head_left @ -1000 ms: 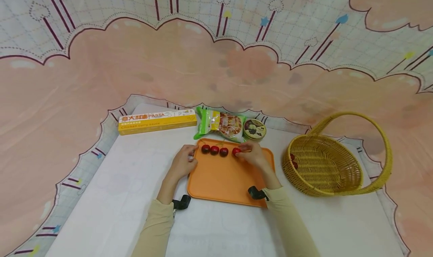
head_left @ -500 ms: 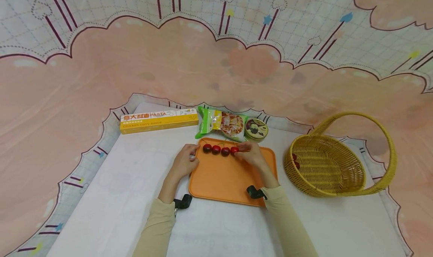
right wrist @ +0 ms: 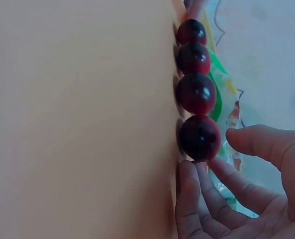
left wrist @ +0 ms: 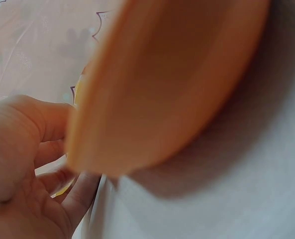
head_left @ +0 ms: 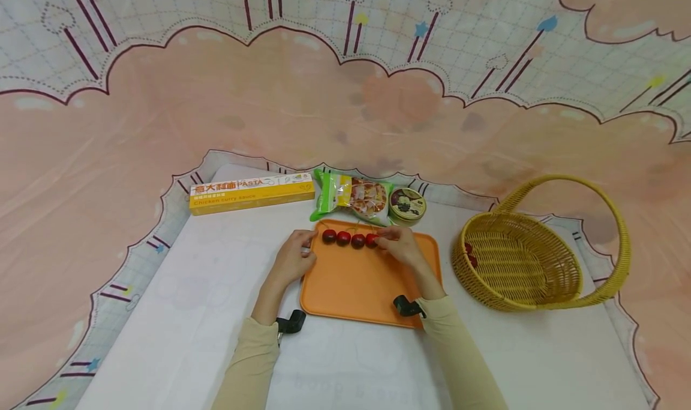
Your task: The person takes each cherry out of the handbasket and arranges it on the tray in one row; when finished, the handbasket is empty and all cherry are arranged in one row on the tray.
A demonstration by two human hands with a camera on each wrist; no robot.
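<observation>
An orange tray (head_left: pixel 356 290) lies on the white table, with several dark red cherries (head_left: pixel 343 238) lined up along its far edge. My left hand (head_left: pixel 294 260) grips the tray's left rim; in the left wrist view its thumb and fingers (left wrist: pixel 85 194) sit around the blurred tray edge (left wrist: pixel 112 144). At the right end of the row is my right hand (head_left: pixel 399 245). Its fingertips touch the end cherry (right wrist: pixel 200 138) from the side, while the thumb (right wrist: pixel 254 139) stands a little off it. The cherries sit side by side in the right wrist view.
Behind the tray stand a yellow pasta box (head_left: pixel 251 195), a green-and-clear food packet (head_left: pixel 356 197) and a round tin (head_left: pixel 407 205). A wicker basket (head_left: pixel 499 302) with a tall handle is at the right, a few cherries (head_left: pixel 471 255) inside its left wall.
My right hand has brought the end cherry leftward up against the row, and its thumb now stands off it. The left hand has stayed at the tray's rim.
</observation>
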